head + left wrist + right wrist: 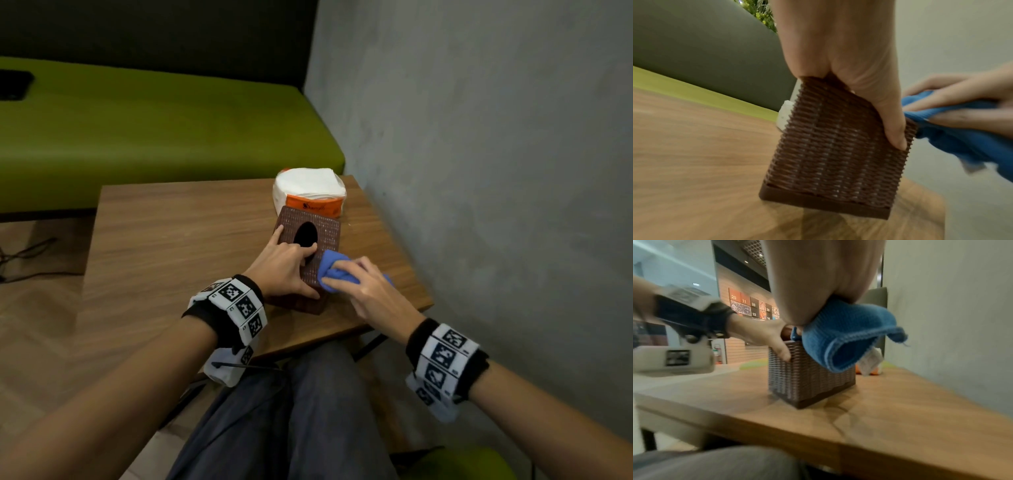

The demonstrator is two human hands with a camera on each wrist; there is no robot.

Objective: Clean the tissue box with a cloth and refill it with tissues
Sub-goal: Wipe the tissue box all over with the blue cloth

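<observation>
A brown woven tissue box (pixel 327 236) (pixel 830 151) (pixel 809 378) stands on the wooden table (pixel 178 240), its dark oval opening facing up. My left hand (pixel 284 265) grips the box from above: thumb down its near side, one finger hooked into the opening, index finger along the left edge. My right hand (pixel 363 287) holds a bunched blue cloth (pixel 337 270) (pixel 962 129) (pixel 846 339) against the box's top right edge. Just behind the box lies an orange pack of white tissues (pixel 310 192).
A grey wall (pixel 496 154) runs close along the table's right side. A green bench (pixel 154 137) stands behind the table, with a dark object (pixel 13 84) at its far left. My lap (pixel 301 421) is under the table's near edge.
</observation>
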